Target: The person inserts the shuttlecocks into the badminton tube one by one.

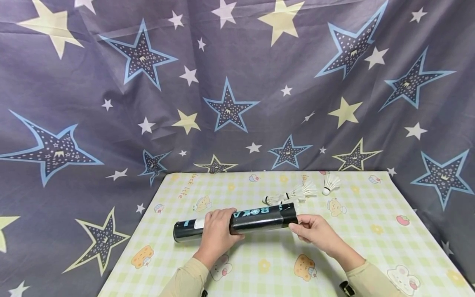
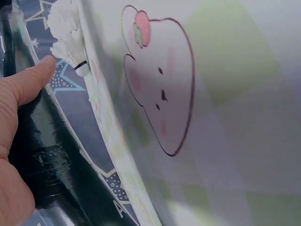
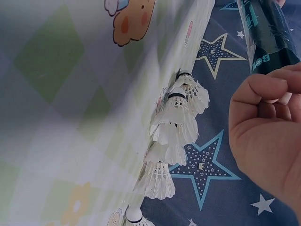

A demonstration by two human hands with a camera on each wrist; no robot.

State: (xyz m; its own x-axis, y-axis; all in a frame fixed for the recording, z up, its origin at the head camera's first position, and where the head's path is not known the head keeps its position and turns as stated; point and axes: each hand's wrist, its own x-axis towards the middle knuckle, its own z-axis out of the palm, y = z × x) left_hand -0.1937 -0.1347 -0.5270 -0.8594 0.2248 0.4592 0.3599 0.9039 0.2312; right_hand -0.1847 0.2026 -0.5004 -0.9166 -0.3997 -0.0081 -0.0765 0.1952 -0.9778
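A long black shuttlecock tube point(image 1: 256, 222) with turquoise lettering lies almost level above the table, its right end slightly higher. My left hand point(image 1: 218, 233) grips it around the middle; in the left wrist view the thumb point(image 2: 35, 80) lies along the dark tube point(image 2: 51, 146). At the tube's right end is my right hand point(image 1: 319, 234), fingers curled against the mouth. A bit of white shows at that end, but what the fingertips pinch is hidden. Behind the tube, several white feather shuttlecocks point(image 1: 304, 190) lie on the table, also seen in the right wrist view.
A pale green checked cloth point(image 1: 167, 272) with cartoon prints covers the table. One shuttlecock point(image 1: 330, 184) lies apart at the back right. Beyond the table's far edge hangs a dark curtain point(image 1: 245, 53) with stars.
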